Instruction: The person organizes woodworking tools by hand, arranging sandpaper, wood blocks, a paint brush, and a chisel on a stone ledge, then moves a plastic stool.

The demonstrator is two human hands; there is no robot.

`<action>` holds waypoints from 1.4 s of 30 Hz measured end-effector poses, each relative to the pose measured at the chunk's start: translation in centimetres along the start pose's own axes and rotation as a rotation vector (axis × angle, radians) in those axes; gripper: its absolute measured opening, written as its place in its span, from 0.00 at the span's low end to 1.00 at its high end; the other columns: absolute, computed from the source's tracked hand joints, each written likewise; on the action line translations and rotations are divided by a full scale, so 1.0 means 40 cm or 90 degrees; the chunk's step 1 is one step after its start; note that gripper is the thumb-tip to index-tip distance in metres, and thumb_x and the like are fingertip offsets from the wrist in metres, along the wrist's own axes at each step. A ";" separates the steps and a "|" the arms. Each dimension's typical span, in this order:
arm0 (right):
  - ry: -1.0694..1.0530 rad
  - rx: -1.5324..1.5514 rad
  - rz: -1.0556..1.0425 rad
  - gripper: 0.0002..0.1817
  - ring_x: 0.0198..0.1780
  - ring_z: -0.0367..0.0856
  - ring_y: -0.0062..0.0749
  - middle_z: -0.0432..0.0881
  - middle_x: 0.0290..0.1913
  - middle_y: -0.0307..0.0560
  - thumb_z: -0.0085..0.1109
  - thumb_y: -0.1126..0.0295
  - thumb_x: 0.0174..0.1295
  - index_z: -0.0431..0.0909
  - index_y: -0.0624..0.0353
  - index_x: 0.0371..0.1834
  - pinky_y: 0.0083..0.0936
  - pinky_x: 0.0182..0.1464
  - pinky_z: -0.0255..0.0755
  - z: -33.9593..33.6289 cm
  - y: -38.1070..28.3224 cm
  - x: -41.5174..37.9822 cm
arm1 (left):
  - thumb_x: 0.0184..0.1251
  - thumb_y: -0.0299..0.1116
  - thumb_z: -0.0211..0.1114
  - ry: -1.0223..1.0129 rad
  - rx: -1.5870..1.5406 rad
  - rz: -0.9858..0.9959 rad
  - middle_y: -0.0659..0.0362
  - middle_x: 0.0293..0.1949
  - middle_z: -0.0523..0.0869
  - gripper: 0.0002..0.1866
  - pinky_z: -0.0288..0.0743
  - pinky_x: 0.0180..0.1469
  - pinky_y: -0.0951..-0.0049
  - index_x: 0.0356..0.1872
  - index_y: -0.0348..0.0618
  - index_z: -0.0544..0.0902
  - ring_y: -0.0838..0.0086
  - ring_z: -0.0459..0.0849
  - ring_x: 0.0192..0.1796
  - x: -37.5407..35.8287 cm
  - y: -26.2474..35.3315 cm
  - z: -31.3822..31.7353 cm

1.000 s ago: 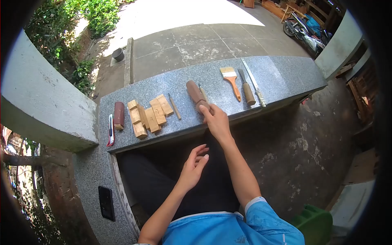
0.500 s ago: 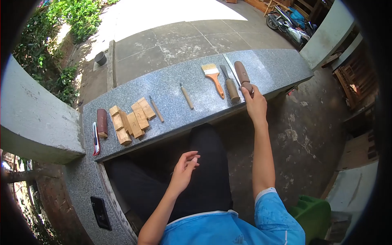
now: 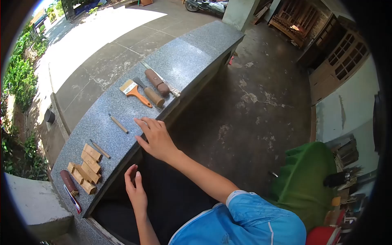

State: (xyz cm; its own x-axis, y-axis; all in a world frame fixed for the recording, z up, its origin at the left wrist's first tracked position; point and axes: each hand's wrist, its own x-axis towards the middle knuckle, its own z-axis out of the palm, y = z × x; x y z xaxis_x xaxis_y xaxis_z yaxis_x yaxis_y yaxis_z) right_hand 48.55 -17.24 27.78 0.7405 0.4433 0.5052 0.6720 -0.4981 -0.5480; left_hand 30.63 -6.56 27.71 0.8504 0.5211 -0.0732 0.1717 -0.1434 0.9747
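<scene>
My right hand [image 3: 154, 139] is held over the front edge of the granite counter [image 3: 102, 110], fingers spread and holding nothing. It is nearest to a thin wooden-handled tool [image 3: 118, 123]. My left hand [image 3: 136, 192] hovers over my lap, fingers apart and empty. Beyond my right hand lie a paintbrush [image 3: 136, 93], a chisel with a thick wooden handle [image 3: 152, 94], a brown wooden mallet-like tool [image 3: 156, 81] and a long metal blade [image 3: 171, 89]. Wooden blocks [image 3: 87, 167] sit near another slim tool [image 3: 101, 149]. A brown block [image 3: 68, 182] lies beside a red-and-white cutter [image 3: 72, 199].
A green cloth-covered object [image 3: 306, 179] stands behind on the right. There is a motorcycle [image 3: 206, 5] beyond the counter, near a pillar [image 3: 240, 13]. A dark bucket [image 3: 49, 116] stands at the left. A wooden bench [image 3: 292, 24] is at the back.
The head view has turned right. My right hand has let go of the brown mallet-like tool and moved back left along the counter. My left hand has opened a little more.
</scene>
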 end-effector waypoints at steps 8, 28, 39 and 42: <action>-0.150 -0.060 -0.053 0.42 0.87 0.48 0.49 0.52 0.87 0.58 0.67 0.60 0.69 0.60 0.51 0.84 0.45 0.74 0.59 0.069 0.005 -0.115 | 0.80 0.37 0.60 0.047 0.496 0.205 0.44 0.83 0.58 0.35 0.46 0.84 0.47 0.82 0.39 0.60 0.49 0.52 0.86 0.058 -0.043 -0.049; -0.234 -0.139 -0.075 0.71 0.89 0.29 0.61 0.28 0.88 0.67 0.80 0.51 0.51 0.34 0.54 0.89 0.53 0.71 0.65 0.153 0.048 -0.131 | 0.73 0.45 0.68 0.144 0.777 0.093 0.35 0.84 0.26 0.59 0.46 0.75 0.18 0.85 0.36 0.30 0.37 0.24 0.86 0.110 -0.187 0.062; -0.276 -0.184 -0.069 0.70 0.87 0.25 0.72 0.27 0.87 0.72 0.78 0.45 0.54 0.35 0.57 0.89 0.61 0.74 0.59 0.231 0.093 -0.146 | 0.65 0.46 0.75 0.178 0.747 0.105 0.18 0.77 0.22 0.69 0.53 0.75 0.24 0.79 0.24 0.24 0.17 0.26 0.80 0.163 -0.296 0.083; -0.267 -0.224 -0.066 0.68 0.87 0.27 0.71 0.29 0.87 0.72 0.77 0.46 0.55 0.37 0.57 0.88 0.58 0.75 0.58 0.228 0.085 -0.147 | 0.62 0.46 0.78 0.151 0.720 0.153 0.21 0.79 0.22 0.70 0.52 0.77 0.27 0.80 0.26 0.25 0.20 0.25 0.81 0.147 -0.256 0.065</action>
State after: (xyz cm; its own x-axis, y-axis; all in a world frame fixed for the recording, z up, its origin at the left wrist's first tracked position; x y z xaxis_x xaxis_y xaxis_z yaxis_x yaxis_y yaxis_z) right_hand 46.58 -14.75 16.87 0.6588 0.7262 0.1964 0.7515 -0.6230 -0.2172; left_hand 35.15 -4.21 16.77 0.8277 0.5054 0.2438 0.4643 -0.8609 0.2083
